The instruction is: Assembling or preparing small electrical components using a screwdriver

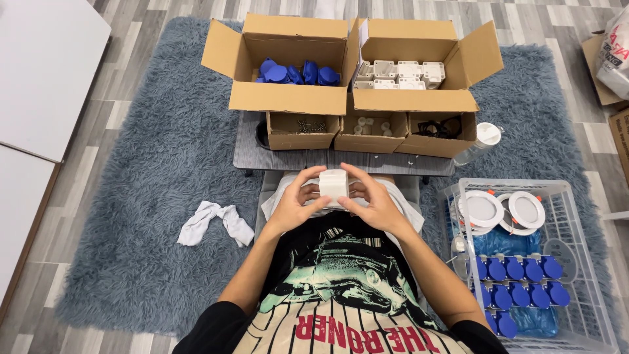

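- The left hand (295, 203) and the right hand (373, 203) both grasp one small white box (333, 185); the fingers wrap its two sides and the thumbs lie near its top.
- The white box stands upright between the palms, above the person's lap, at the centre of the view.
- To do this step well, it seems best that both hands keep an even pressure, so the box does not tilt or slip, and that the fingers do not cover the face that needs work.
- At 12 o'clock from the hands there is a low grey table (247, 147) with three small cardboard boxes; the middle small box (370, 134) holds little white parts.
- Behind them, also at 12 o'clock, stand two big open cartons: the left carton (288, 98) holds blue caps (295, 72), the right carton (416, 99) holds white housings (400, 73) like the one in the hands.
- At 4 o'clock a white wire basket (576, 196) holds round white lamps (501, 210) and rows of blue-capped pieces (517, 282).
- At 9 o'clock a white cloth (216, 223) lies on the grey-blue rug (131, 229).
- A clear bottle (481, 141) lies at 2 o'clock.
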